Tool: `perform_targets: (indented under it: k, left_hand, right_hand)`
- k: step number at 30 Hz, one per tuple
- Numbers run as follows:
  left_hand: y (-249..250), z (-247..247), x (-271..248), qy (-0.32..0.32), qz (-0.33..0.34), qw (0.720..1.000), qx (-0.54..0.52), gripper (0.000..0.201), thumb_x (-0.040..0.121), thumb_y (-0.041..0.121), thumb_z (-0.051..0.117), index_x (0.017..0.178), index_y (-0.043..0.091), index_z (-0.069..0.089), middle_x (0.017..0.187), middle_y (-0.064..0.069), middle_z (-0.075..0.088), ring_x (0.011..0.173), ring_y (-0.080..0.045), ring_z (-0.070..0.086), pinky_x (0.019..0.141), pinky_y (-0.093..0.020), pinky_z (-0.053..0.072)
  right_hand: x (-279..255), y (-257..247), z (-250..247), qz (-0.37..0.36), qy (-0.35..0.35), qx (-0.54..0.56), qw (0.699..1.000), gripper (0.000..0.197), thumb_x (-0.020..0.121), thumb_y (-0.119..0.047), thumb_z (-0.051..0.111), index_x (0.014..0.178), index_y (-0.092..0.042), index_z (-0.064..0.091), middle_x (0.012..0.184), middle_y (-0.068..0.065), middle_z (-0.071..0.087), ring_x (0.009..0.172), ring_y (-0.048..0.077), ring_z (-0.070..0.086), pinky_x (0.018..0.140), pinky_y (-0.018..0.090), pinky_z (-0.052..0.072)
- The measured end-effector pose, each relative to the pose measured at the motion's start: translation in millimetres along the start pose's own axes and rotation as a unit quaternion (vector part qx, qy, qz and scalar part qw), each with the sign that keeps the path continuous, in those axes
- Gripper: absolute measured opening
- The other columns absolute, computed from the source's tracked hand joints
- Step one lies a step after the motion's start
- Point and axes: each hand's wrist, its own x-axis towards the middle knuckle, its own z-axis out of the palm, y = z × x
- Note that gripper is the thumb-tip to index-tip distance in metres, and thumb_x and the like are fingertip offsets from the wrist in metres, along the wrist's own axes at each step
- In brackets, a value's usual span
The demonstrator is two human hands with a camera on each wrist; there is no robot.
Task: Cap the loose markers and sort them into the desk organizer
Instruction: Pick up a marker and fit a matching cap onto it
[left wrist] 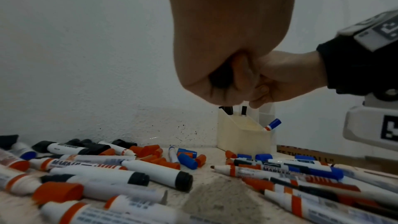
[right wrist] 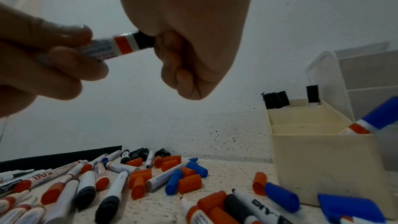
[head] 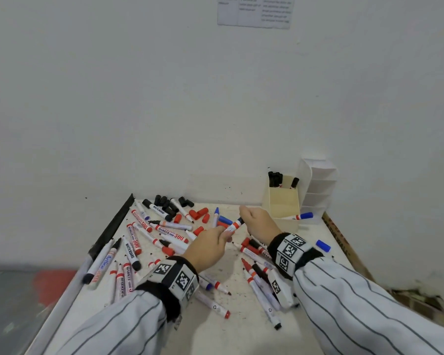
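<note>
Striped sleeves (head: pixel 356 303) low in front; both hands mid-air over desk (head: pixel 241 336). Left hand (head: pixel 208 249) clamps marker (head: pixel 234 226) barrel, right hand (head: pixel 258 222) curled on its black cap end, prob. to seat it. Organizer (head: pixel 283 201) back right near wall; clear path, loose markers w/ caps crowd below.

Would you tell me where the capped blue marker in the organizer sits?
In the head view, the blue marker leans out of the front right compartment of the organizer, at the table's far right.
</note>
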Motion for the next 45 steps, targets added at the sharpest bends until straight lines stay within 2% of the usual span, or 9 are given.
perform_targets:
  k: [9, 13, 17, 21, 23, 28, 31, 35, 45]
  left_hand:
    - [23, 0, -1, -0.185, -0.12, 0.943, -0.25, 0.042, 0.099, 0.047, 0.027, 0.067, 0.02, 0.034, 0.053, 0.008, 0.028, 0.037, -0.007, 0.019, 0.035, -0.015, 0.018]
    - [26, 14, 3, -0.158, -0.088, 0.956, -0.232, 0.04, 0.099, 0.045, 0.028, 0.07, 0.018, 0.038, 0.056, 0.006, 0.034, 0.038, -0.008, 0.028, 0.039, -0.02, 0.028]
    - [31, 28, 10, -0.102, -0.05, 0.977, -0.178, 0.034, 0.098, 0.042, 0.035, 0.091, 0.019, 0.059, 0.081, 0.004, 0.057, 0.073, -0.01, 0.052, 0.071, -0.025, 0.042]
    - [23, 47, 16, -0.028, -0.155, 0.982, -0.103, 0.018, 0.093, 0.024, 0.052, 0.105, 0.01, 0.051, 0.091, -0.002, 0.052, 0.079, -0.015, 0.051, 0.063, -0.023, 0.042]
    - [22, 57, 12, -0.076, -0.223, 0.972, -0.022, 0.014, 0.092, 0.021, 0.051, 0.084, 0.01, 0.05, 0.08, -0.004, 0.054, 0.074, -0.018, 0.052, 0.066, -0.028, 0.047]
    - [16, 88, 4, -0.2, -0.286, 0.937, 0.03, 0.027, 0.09, 0.038, 0.056, 0.087, 0.011, 0.06, 0.087, -0.002, 0.065, 0.088, -0.018, 0.064, 0.074, -0.025, 0.052]
    - [18, 91, 7, -0.182, -0.292, 0.938, 0.05, 0.027, 0.087, 0.037, 0.06, 0.075, 0.015, 0.052, 0.073, 0.003, 0.057, 0.069, -0.01, 0.06, 0.056, -0.017, 0.045]
    - [13, 92, 17, -0.16, -0.318, 0.934, 0.006, 0.018, 0.085, 0.026, 0.06, 0.074, 0.012, 0.057, 0.08, -0.003, 0.064, 0.081, -0.018, 0.064, 0.076, -0.025, 0.053]
    - [-18, 53, 32, -0.029, -0.364, 0.923, -0.126, 0.03, 0.088, 0.028, 0.054, 0.098, 0.0, 0.062, 0.095, -0.013, 0.069, 0.087, -0.026, 0.068, 0.081, -0.032, 0.056]
  right_hand:
    - [-16, 12, -17, -0.079, 0.0, 0.036, 0.996, 0.044, 0.1, -0.021, 0.034, 0.057, -0.016, 0.04, 0.054, 0.0, 0.035, 0.051, 0.012, 0.033, 0.054, 0.027, 0.028]
    - [-15, 19, -30, -0.101, -0.014, 0.003, 0.995, 0.042, 0.1, -0.023, 0.036, 0.059, -0.02, 0.041, 0.057, -0.001, 0.038, 0.054, 0.009, 0.035, 0.054, 0.021, 0.029]
    - [-12, 24, -51, -0.092, -0.043, -0.066, 0.993, 0.04, 0.099, -0.026, 0.038, 0.06, -0.022, 0.042, 0.057, -0.005, 0.038, 0.052, 0.004, 0.034, 0.052, 0.015, 0.03]
    - [-9, 42, -75, -0.037, 0.032, -0.055, 0.997, 0.037, 0.098, -0.028, 0.042, 0.065, -0.013, 0.048, 0.058, -0.001, 0.041, 0.053, 0.011, 0.035, 0.053, 0.022, 0.03]
    - [-10, 50, -85, -0.026, 0.083, -0.038, 0.995, 0.037, 0.097, -0.027, 0.044, 0.073, 0.0, 0.054, 0.061, 0.004, 0.045, 0.055, 0.013, 0.039, 0.053, 0.022, 0.033]
    - [-11, 59, -100, -0.025, 0.137, -0.021, 0.99, 0.029, 0.094, -0.028, 0.05, 0.089, -0.001, 0.06, 0.075, 0.006, 0.06, 0.061, 0.012, 0.049, 0.062, 0.027, 0.044]
    - [-6, 62, -104, -0.027, 0.16, -0.036, 0.986, 0.021, 0.093, -0.025, 0.053, 0.1, -0.007, 0.062, 0.086, 0.003, 0.063, 0.078, 0.014, 0.056, 0.074, 0.032, 0.048]
    - [6, 60, -113, -0.033, 0.216, -0.019, 0.976, 0.016, 0.093, -0.014, 0.052, 0.105, -0.008, 0.061, 0.089, 0.007, 0.065, 0.078, 0.023, 0.061, 0.077, 0.036, 0.053]
    - [61, 49, -127, -0.029, 0.274, 0.049, 0.96, 0.018, 0.093, -0.002, 0.046, 0.104, -0.004, 0.06, 0.093, 0.016, 0.063, 0.082, 0.023, 0.061, 0.073, 0.028, 0.053]
